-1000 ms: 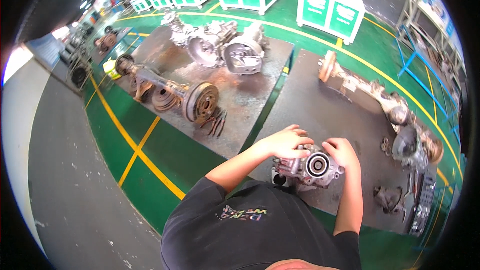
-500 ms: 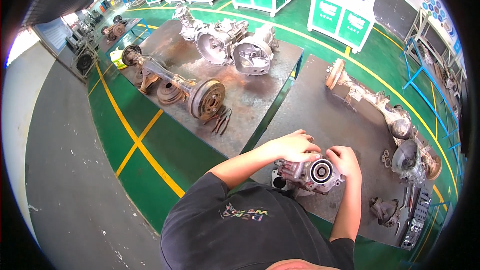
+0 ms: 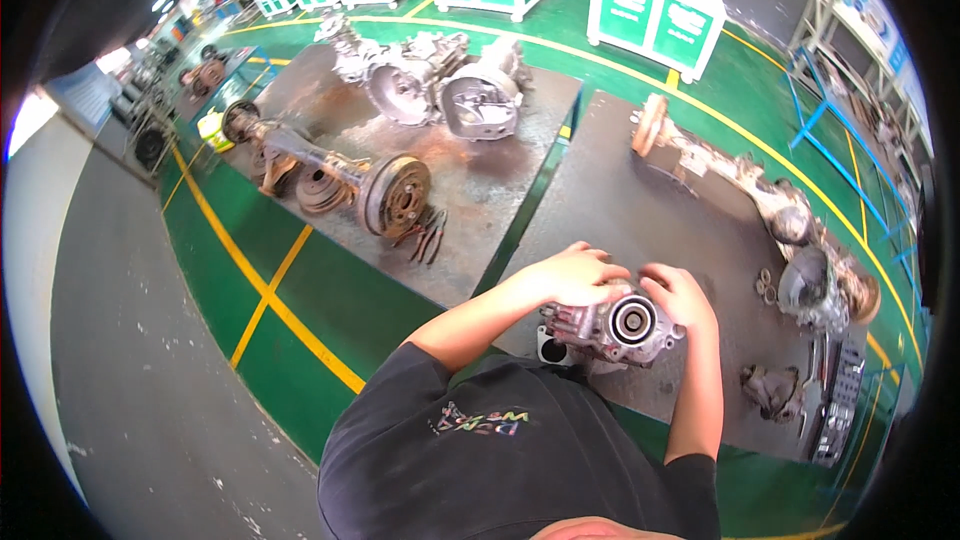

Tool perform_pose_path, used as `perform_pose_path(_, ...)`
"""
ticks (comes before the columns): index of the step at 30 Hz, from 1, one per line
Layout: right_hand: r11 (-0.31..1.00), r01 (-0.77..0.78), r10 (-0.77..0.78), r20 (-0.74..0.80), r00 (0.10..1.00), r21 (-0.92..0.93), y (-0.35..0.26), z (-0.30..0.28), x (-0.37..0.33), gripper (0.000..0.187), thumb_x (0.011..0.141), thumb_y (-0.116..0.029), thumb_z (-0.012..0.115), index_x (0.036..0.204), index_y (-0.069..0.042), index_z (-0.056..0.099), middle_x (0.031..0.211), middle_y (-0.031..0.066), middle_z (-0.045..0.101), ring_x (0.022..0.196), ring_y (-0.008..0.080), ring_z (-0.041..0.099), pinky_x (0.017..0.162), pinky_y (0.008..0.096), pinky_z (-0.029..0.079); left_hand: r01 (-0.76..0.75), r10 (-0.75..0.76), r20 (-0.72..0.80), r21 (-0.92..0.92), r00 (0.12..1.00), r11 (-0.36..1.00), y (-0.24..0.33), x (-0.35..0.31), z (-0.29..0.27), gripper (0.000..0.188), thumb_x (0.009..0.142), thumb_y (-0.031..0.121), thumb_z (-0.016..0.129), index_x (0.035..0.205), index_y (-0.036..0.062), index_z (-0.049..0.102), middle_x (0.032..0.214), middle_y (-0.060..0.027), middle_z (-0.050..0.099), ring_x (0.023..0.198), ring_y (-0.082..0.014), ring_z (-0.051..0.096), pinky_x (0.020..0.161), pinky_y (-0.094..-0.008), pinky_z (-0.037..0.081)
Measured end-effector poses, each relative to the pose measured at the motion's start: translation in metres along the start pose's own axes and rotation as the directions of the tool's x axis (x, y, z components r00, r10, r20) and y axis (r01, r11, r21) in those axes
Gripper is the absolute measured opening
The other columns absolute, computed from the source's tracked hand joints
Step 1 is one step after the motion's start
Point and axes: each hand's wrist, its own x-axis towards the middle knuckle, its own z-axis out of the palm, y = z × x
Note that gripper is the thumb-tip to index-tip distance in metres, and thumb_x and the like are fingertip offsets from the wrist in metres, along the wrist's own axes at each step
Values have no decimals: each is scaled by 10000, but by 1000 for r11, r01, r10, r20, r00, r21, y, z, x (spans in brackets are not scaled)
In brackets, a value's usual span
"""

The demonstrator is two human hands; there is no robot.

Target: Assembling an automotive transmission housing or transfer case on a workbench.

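Observation:
A metal gearbox housing (image 3: 600, 332), with a round dark bore ringed in bright metal facing up, stands at the near edge of the right-hand table, close against my body. My left hand (image 3: 580, 276) lies over its far left side, fingers bent around the top. From the right, my right hand (image 3: 678, 292) curls over the far right side next to the bore. Both hands touch the housing, and their fingertips are partly hidden behind it.
On the right table (image 3: 560, 230) lie a long rusty axle (image 3: 735, 175), a bell-shaped casing (image 3: 808, 285), small rings (image 3: 766, 286), a dirty metal part (image 3: 772, 390) and a tool case (image 3: 842, 405). The left table holds another axle (image 3: 320, 155), pliers (image 3: 428, 238) and gearbox casings (image 3: 480, 100).
The whole view has shifted, so the tables and parts sit slightly further left and mostly higher. Both hands stay on the gearbox housing, with their fingers slightly changed.

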Motion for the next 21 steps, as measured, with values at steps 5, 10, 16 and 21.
perform_pose_path(5, 999, -48, 46, 128, 991, 14, 3, -1, 8, 365, 961, -308, 621, 1130, -9, 743, 1049, 194, 758, 966, 307, 727, 876, 389, 539, -56, 61, 55, -77, 997, 995, -1, 5, -10, 546, 1035, 447, 443, 1459, 126, 570, 1252, -257, 656, 1232, -429, 558, 1103, -510, 369)
perform_pose_path(10, 957, -165, 188, 76, 979, -239, -22, -8, 4, 368, 940, -319, 635, 1115, -16, 749, 1023, 204, 750, 969, 339, 724, 877, 399, 544, -95, 95, 0, -54, 995, 994, -9, 7, -2, 544, 1041, 444, 442, 1465, 125, 560, 1306, -255, 632, 1278, -416, 535, 1132, -504, 340)
perform_pose_path(16, 996, 35, -40, 66, 997, 83, 13, 1, 6, 376, 952, -329, 621, 1149, -36, 749, 1070, 191, 756, 994, 324, 728, 898, 402, 543, -6, 6, 9, 35, 1000, 999, 2, 4, -6, 518, 1046, 418, 441, 1437, 106, 574, 1254, -235, 668, 1229, -402, 579, 1132, -491, 346)
perform_pose_path(21, 992, -84, 94, 103, 990, -93, -3, -2, 6, 390, 945, -383, 625, 1091, -53, 772, 1016, 191, 757, 949, 333, 731, 858, 406, 551, -78, 83, 51, -91, 995, 993, -12, 10, -5, 536, 1035, 455, 460, 1449, 137, 582, 1333, -263, 631, 1262, -448, 557, 1114, -517, 395)
